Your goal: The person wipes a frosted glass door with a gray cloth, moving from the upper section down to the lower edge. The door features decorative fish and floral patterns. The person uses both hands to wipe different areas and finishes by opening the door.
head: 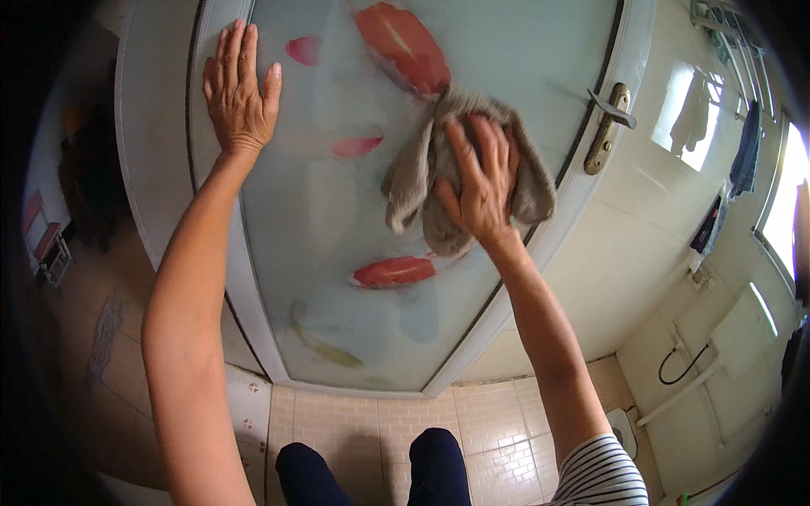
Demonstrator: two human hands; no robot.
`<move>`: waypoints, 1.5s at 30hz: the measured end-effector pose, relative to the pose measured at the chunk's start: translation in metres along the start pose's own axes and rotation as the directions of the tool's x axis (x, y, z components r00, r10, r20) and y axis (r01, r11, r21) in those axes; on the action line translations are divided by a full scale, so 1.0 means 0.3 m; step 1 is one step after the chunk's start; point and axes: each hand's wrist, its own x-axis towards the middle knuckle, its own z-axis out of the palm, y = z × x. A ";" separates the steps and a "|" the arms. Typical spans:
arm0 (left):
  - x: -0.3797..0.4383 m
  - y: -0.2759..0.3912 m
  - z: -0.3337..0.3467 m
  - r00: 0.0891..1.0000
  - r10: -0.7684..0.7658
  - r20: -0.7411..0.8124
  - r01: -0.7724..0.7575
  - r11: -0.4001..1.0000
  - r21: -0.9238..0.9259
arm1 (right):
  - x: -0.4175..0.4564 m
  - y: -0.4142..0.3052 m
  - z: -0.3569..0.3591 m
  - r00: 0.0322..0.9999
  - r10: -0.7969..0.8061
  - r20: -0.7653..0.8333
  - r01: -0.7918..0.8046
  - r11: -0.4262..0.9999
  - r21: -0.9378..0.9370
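Note:
A frosted glass door panel (354, 209) printed with red koi, petals and a greenish fish stands before me in a white frame (436, 387). My left hand (240, 95) lies flat on the frame's left stile and the glass edge, thumb spread, holding nothing. With spread fingers, my right hand (484, 174) presses a greyish-brown cloth (535, 190) against the glass, just below the large upper koi (405, 47). The cloth hangs in loose folds around the hand and hides part of the print. Another red koi (393, 272) shows beneath it.
A metal lever handle (610, 120) juts from the door's right stile. To the right are a tiled wall (620, 253), hanging clothes (745, 152), a wall rack (747, 57) and a white pipe (677, 395). A folding chair (50, 237) stands far left. Tiled floor (405, 420) lies below.

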 end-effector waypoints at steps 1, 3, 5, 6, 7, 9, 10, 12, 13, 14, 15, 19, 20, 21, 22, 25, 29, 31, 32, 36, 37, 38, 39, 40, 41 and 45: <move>0.002 -0.002 -0.001 1.000 0.002 0.000 -0.002 1.000 0.010 | 0.052 -0.006 0.010 0.998 0.021 -0.064 -0.023 1.000 -0.020; 0.007 -0.018 -0.013 0.999 0.039 0.022 -0.040 0.999 0.028 | 0.084 -0.046 0.036 0.990 0.062 -0.127 -0.068 0.997 -0.041; 0.011 -0.050 -0.036 0.994 0.094 0.057 -0.096 0.995 0.025 | 0.039 -0.104 0.079 0.991 0.083 -0.102 -0.084 0.996 -0.007; 0.013 -0.072 -0.051 0.991 0.112 0.080 -0.115 0.993 0.033 | -0.016 -0.136 0.093 0.999 0.053 -0.013 -0.053 0.999 0.013; 0.014 -0.085 -0.057 0.986 0.128 0.104 -0.134 0.990 0.051 | -0.078 -0.177 0.110 0.998 0.007 0.069 -0.011 0.999 0.047; 0.015 -0.110 -0.064 0.983 0.139 0.115 -0.145 0.989 0.039 | -0.188 -0.253 0.159 0.988 -0.152 0.016 0.150 0.986 0.078; 0.014 -0.118 -0.063 0.984 0.153 0.093 -0.155 0.988 0.016 | -0.241 -0.273 0.166 0.975 -0.206 0.081 0.194 0.973 0.128; 0.018 -0.126 -0.055 0.983 0.176 0.059 -0.172 0.983 -0.059 | -0.284 -0.273 0.181 0.947 -0.288 0.143 0.268 0.952 0.145; 0.017 -0.129 -0.054 0.983 0.175 0.055 -0.168 0.980 -0.109 | -0.280 -0.259 0.175 0.951 -0.295 0.089 0.275 0.943 0.185; 0.016 -0.129 -0.052 0.982 0.176 0.060 -0.170 0.981 -0.093 | -0.249 -0.233 0.167 0.937 -0.313 0.154 0.284 0.940 0.188; 0.018 -0.131 -0.051 0.982 0.180 0.051 -0.174 0.978 -0.114 | -0.200 -0.200 0.155 0.947 -0.312 0.079 0.290 0.933 0.212; 0.024 -0.134 -0.051 0.984 0.175 0.020 -0.168 0.966 -0.194 | 0.071 -0.062 0.053 0.986 -0.164 0.016 0.163 0.986 0.019; 0.024 -0.133 -0.052 0.985 0.172 0.013 -0.165 0.965 -0.204 | 0.142 -0.048 0.050 0.986 -0.132 -0.101 0.131 0.991 -0.013; 0.024 -0.131 -0.054 0.985 0.174 -0.001 -0.170 0.959 -0.227 | 0.189 -0.042 0.046 0.984 -0.089 -0.155 0.086 0.996 -0.027; 0.024 -0.129 -0.055 0.985 0.170 0.012 -0.165 0.966 -0.197 | 0.215 -0.051 0.053 0.976 -0.080 -0.202 0.069 0.996 -0.059; 0.022 -0.124 -0.062 0.983 0.185 0.010 -0.180 0.968 -0.177 | 0.194 -0.120 0.106 0.983 0.012 -0.185 -0.023 0.998 -0.057; 0.022 -0.126 -0.068 0.983 0.184 0.014 -0.179 0.969 -0.173 | -0.032 -0.264 0.167 0.993 -0.089 0.082 0.082 0.993 0.082; 0.020 -0.128 -0.068 0.986 0.161 0.031 -0.155 0.978 -0.141 | -0.131 -0.326 0.189 0.965 -0.255 0.054 0.244 0.957 0.156; 0.019 -0.127 -0.067 0.987 0.155 0.038 -0.149 0.981 -0.126 | -0.149 -0.329 0.199 0.940 -0.302 0.160 0.267 0.941 0.206; 0.016 -0.121 -0.066 0.990 0.131 0.056 -0.123 0.984 -0.129 | -0.046 -0.247 0.171 0.921 -0.351 0.168 0.314 0.925 0.214; 0.018 -0.121 -0.067 0.991 0.119 0.062 -0.110 0.985 -0.134 | 0.016 -0.216 0.153 0.936 -0.328 0.129 0.303 0.935 0.184; 0.015 -0.118 -0.069 0.991 0.103 0.085 -0.092 0.989 -0.119 | 0.083 -0.175 0.126 0.950 -0.296 0.104 0.284 0.952 0.118; 0.016 -0.116 -0.071 0.991 0.107 0.083 -0.096 0.988 -0.125 | 0.154 -0.138 0.100 0.966 -0.238 0.098 0.235 0.971 0.040; 0.018 -0.115 -0.073 0.991 0.111 0.081 -0.100 0.986 -0.131 | 0.227 -0.112 0.085 0.976 -0.216 -0.035 0.217 0.976 0.029; 0.021 -0.113 -0.074 0.990 0.113 0.078 -0.102 0.985 -0.136 | 0.288 -0.095 0.075 0.982 -0.162 -0.101 0.161 0.987 -0.014; 0.024 -0.107 -0.087 0.989 0.107 0.104 -0.095 0.990 -0.108 | 0.360 -0.134 0.113 0.968 -0.061 -0.241 0.057 0.998 -0.024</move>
